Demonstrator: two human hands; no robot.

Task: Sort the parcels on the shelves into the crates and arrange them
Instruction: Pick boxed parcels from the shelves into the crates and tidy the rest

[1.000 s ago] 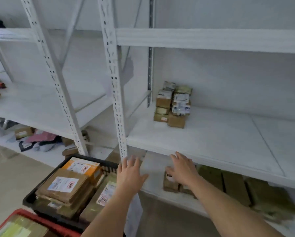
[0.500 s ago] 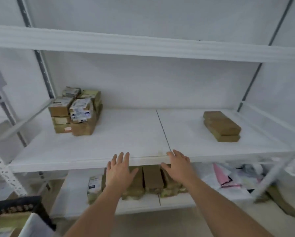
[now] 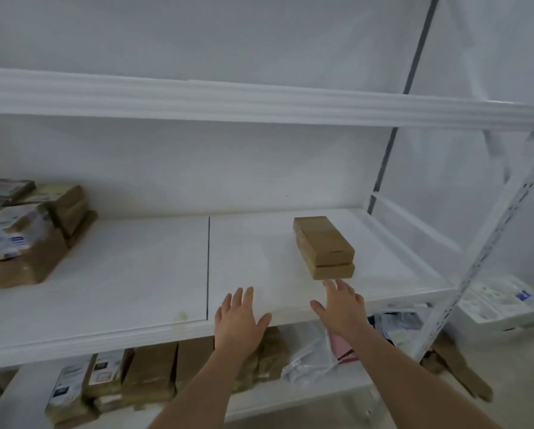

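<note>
Hands: left hand [image 3: 239,317], right hand [image 3: 341,306] spread before stacked brown parcels [image 3: 323,246].

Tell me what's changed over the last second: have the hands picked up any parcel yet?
No. The view swung right, away from the crates. Both hands moved along the middle shelf: the right hand now nearly reaches the two stacked brown parcels, the left hand beside it. Both stayed open and empty; the parcels have not moved.

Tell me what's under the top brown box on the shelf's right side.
A second brown box lies under the top brown box, on the shelf. Only its front and side edges show.
</note>
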